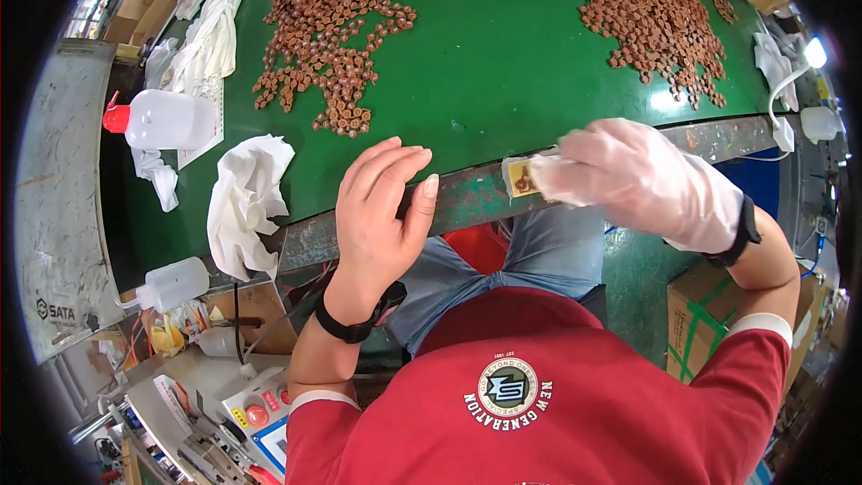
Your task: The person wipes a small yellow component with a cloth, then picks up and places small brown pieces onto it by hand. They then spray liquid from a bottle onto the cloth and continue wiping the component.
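Red shirt (377, 422): nearest, below the green table (476, 72). Gloved right hand (637, 181): at the table's near edge, fingers bunched beside a small yellow square (518, 177) on that edge; whether they clamp anything cannot be told. Bare left hand (382, 202): same edge, thumb and fingers apart. Brown pieces (642, 13): two piles, table's far half.

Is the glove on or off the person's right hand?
On: the whitish glove covers the right hand up to the black wristband.
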The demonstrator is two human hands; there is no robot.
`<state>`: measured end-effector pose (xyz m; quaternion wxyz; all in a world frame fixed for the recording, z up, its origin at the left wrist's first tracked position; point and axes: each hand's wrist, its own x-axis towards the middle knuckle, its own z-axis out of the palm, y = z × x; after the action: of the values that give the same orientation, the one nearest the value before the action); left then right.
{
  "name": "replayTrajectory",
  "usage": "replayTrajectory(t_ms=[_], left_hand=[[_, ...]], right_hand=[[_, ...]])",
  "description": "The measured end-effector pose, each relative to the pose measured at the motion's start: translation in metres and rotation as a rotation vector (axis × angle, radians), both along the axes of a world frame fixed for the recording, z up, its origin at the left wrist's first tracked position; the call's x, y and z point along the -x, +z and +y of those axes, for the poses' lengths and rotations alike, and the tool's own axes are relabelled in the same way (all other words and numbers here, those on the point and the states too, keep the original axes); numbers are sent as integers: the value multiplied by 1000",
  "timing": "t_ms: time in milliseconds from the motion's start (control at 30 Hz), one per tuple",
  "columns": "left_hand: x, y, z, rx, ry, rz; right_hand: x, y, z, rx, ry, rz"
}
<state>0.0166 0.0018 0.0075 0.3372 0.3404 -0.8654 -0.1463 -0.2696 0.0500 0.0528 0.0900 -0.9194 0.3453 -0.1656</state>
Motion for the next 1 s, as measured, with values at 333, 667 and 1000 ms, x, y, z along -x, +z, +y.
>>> replayTrajectory(t_ms=[333,667,1000], left_hand=[[2,-3,-2,16,-6,-6],[-1,0,1,17,-4,8],[3,-2,-1,23,-2,-4]], right_hand=[[-25,-7,-18,31,137,-145],[35,3,10,6,-128,-50],[-29,-5,-13,-41,-10,-81]])
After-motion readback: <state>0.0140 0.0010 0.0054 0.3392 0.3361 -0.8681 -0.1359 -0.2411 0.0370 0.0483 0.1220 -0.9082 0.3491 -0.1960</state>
